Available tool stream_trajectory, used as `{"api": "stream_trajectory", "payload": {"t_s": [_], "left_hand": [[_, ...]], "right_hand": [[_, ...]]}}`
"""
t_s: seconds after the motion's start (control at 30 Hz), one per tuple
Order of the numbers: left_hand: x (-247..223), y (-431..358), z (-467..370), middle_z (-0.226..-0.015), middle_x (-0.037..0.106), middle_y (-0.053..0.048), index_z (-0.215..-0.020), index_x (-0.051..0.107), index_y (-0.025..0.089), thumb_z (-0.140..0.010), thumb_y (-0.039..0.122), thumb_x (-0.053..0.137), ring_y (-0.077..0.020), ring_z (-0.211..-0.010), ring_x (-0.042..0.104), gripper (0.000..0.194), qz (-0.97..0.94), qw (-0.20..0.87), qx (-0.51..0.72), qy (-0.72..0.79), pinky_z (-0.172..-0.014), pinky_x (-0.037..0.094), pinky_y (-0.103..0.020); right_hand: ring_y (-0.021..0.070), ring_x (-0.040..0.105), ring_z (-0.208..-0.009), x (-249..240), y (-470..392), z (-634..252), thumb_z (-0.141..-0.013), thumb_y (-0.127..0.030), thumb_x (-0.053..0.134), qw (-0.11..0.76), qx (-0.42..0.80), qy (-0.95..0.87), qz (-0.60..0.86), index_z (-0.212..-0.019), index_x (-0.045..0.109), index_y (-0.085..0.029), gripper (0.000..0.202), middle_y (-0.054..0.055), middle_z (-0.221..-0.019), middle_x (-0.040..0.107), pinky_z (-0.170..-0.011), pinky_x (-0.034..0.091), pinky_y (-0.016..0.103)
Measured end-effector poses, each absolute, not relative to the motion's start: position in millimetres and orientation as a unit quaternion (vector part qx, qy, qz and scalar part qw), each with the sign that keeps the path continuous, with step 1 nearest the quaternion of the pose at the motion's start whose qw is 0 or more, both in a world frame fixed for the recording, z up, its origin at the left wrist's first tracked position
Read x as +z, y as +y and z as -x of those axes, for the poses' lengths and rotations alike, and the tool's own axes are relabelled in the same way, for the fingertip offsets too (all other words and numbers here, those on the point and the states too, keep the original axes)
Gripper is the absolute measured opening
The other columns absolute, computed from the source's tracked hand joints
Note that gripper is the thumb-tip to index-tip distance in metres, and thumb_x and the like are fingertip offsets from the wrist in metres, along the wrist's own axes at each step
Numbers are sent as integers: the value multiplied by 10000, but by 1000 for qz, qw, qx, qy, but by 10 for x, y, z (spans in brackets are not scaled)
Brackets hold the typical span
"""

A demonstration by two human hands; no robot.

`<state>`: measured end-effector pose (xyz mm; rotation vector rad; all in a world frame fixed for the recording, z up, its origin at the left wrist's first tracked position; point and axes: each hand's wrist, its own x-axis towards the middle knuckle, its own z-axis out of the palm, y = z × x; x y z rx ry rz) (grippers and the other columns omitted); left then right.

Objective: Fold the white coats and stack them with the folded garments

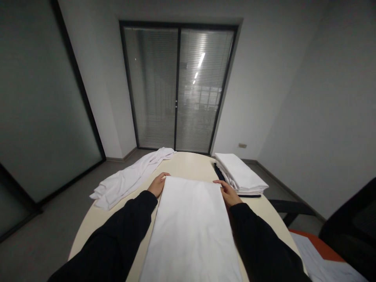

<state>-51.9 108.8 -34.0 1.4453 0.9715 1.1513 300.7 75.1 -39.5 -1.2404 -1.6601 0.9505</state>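
A white cloth (194, 227), folded into a long strip, stretches from the middle of the table down past the bottom of the view. At its far left corner, my left hand (158, 185) grips the edge with the fingers closed on it. My right hand (229, 193) pinches the far right corner in the same way. The cloth's far edge runs nearly straight between both hands. What kind of garment or linen it is, I cannot make out. Its near end is cut off by the frame.
A crumpled white cloth (129, 180) lies along the table's left edge. On the right stands a stack of folded white cloths (239, 172) with dark fabric beneath. The pale round table (190, 162) carries them all. Beyond its right edge is a black chair (352, 223) beside papers.
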Motion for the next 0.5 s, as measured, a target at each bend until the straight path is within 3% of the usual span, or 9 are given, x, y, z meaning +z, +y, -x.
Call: {"api": "stream_trajectory", "payload": {"t_s": [0.2,0.4,0.5], "left_hand": [[-339,1081,490,-853,713,-100,-1083,614,99,-658,459,752,-214,-758,660,574,-597,579,438,341,-680,495,-300],[-383,1123,546,-689,690,-53,-1062,654,90,-672,385,738,-169,-566,625,496,-560,592,434,384,-520,443,-243],[-352,1126,524,-662,678,-47,-1020,664,93,-649,317,749,-159,-549,621,442,-519,610,462,382,-506,434,-229]], "right_hand": [[206,657,-727,-338,741,-2988,-641,-515,676,416,419,-648,481,-1160,556,-187,625,68,-879,699,-655,522,339],[232,657,-806,-302,756,-2997,-587,-468,711,461,427,-612,480,-961,672,-194,466,71,-896,710,-752,513,367],[228,652,-749,-297,755,-2974,-580,-422,726,503,462,-557,472,-852,677,-201,354,49,-806,707,-700,504,352]]}}
